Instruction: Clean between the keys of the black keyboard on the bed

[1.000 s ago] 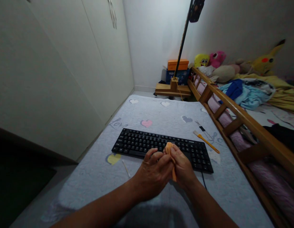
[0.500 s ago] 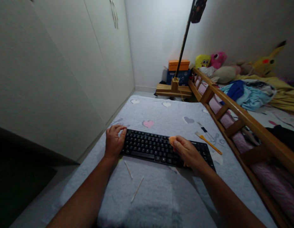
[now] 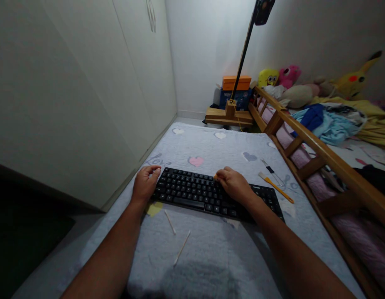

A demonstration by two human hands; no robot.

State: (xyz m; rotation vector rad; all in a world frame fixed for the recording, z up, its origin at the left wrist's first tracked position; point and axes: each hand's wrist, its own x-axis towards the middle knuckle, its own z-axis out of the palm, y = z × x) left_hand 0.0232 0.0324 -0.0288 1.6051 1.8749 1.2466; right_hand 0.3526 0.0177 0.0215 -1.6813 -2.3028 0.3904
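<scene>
On pale fabric [image 3: 211, 145], black keyboard [image 3: 190, 189]

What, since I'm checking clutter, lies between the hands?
The head view shows much of the black keyboard between the left hand and the right hand, which holds orange cloth.

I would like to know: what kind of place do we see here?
Probably a bedroom in a home: a brown wooden-railed bed stands on the right, with a square yellow plush toy and a pink plush toy at its far end, and a tall white cupboard on the left.
</scene>
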